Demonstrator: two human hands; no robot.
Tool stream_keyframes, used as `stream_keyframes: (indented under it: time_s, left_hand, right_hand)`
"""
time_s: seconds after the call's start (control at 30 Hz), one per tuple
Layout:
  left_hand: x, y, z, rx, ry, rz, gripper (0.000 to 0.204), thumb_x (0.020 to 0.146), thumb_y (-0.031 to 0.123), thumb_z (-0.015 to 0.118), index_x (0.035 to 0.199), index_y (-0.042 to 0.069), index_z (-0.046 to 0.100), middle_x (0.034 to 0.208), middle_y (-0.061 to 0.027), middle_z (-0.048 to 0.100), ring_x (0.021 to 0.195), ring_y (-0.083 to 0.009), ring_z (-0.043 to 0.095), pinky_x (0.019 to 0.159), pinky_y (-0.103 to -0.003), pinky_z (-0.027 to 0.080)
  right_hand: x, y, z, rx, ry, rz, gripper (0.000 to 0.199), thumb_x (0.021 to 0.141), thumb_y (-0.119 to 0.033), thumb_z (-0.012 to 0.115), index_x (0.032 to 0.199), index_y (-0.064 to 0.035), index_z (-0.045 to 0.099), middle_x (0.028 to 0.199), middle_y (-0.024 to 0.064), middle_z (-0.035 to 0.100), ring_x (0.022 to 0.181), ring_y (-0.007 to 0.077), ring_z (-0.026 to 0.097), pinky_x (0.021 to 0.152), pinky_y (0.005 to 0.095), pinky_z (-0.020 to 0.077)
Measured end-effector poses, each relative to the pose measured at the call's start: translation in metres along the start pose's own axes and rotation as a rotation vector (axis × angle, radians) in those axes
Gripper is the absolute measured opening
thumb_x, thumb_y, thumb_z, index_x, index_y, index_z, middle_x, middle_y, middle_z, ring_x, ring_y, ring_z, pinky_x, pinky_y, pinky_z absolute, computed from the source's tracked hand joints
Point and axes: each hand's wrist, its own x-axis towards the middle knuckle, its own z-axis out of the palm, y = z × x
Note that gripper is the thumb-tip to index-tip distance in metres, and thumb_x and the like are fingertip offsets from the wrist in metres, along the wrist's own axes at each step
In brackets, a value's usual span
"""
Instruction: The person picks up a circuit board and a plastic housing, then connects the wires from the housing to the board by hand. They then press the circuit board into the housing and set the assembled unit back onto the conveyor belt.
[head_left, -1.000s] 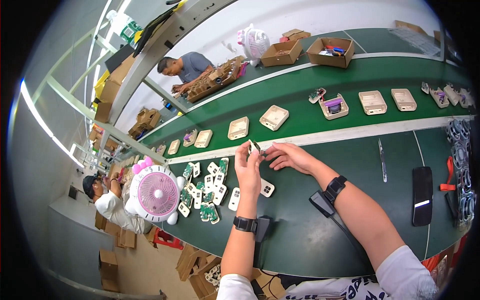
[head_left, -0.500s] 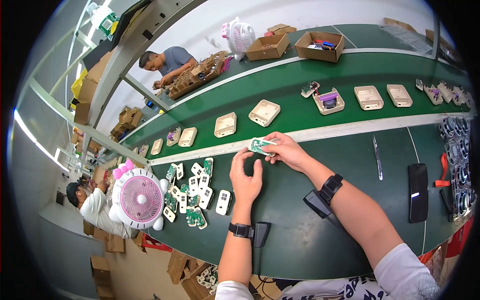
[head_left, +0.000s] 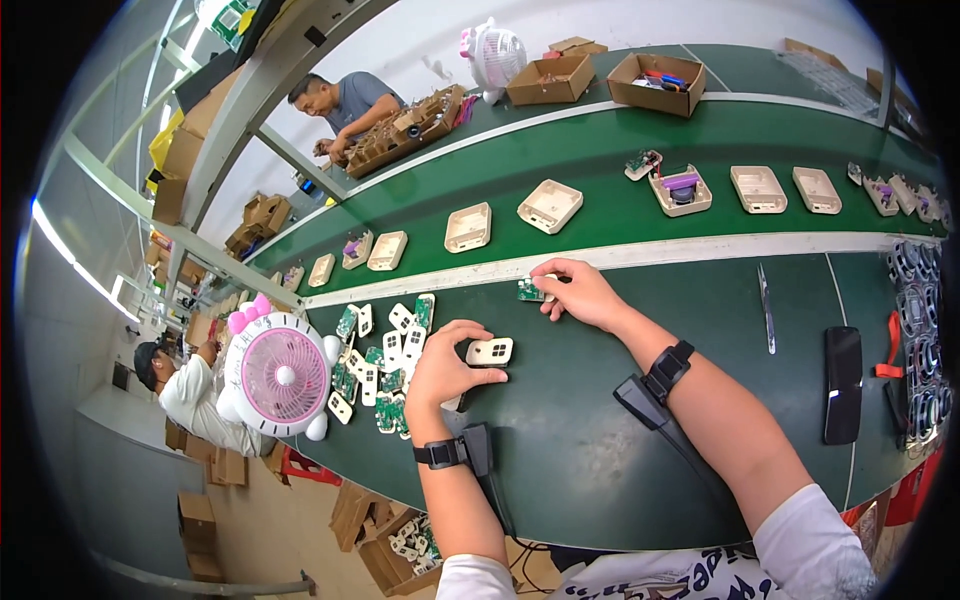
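Observation:
My left hand [head_left: 447, 362] is curled around a small cream button panel [head_left: 490, 351], thumb at its near edge and fingers at its far edge. The panel shows four dark buttons and is close above or on the green tabletop [head_left: 590, 440]. My right hand [head_left: 585, 295] pinches a small green circuit board [head_left: 530, 290] between thumb and fingers, beyond and to the right of my left hand. Another piece [head_left: 455, 402] is mostly hidden under my left wrist. Beside my left hand lies a loose pile of cream panels and green boards [head_left: 368, 380].
A pink-and-white fan [head_left: 285, 375] stands left of the pile. Open cream housings [head_left: 550, 207] line the green strip ahead. Tweezers [head_left: 767, 310], a black phone [head_left: 842, 385] and speaker-like round parts [head_left: 920, 340] lie right. Another person [head_left: 350, 105] works beyond the strip.
My hands have parted. My left hand moved left and nearer, and a button panel now shows between its fingers. My right hand keeps the board. The view has shifted slightly.

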Motion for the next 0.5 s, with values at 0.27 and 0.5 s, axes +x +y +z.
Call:
stream_keyframes:
  time_s: [0.27, 0.5]
  left_hand:
    - [0.026, -0.003, 0.047, -0.56, 0.14, -0.251, 0.023, 0.095, 0.016, 0.071, 0.108, -0.002, 0.071, 0.085, -0.0057, 0.072, 0.079, -0.0086, 0.064, 0.074, -0.025, 0.051]
    - [0.041, -0.009, 0.077, -0.506, 0.343, -0.164, 0.018, 0.097, 0.013, 0.067, 0.109, -0.001, 0.07, 0.087, -0.0047, 0.071, 0.074, -0.0072, 0.06, 0.068, -0.024, 0.049]
  right_hand:
    - [-0.006, -0.01, 0.005, -0.048, 0.006, 0.078, 0.029, 0.101, -0.021, 0.06, 0.118, 0.0015, 0.065, 0.09, 0.0067, 0.067, 0.062, 0.0109, 0.066, 0.044, 0.0223, 0.0486]
    - [0.0, -0.007, 0.012, -0.072, 0.016, -0.015, 0.026, 0.1, -0.018, 0.06, 0.115, 0.0029, 0.064, 0.088, 0.0063, 0.065, 0.061, 0.0088, 0.062, 0.045, 0.0226, 0.0471]
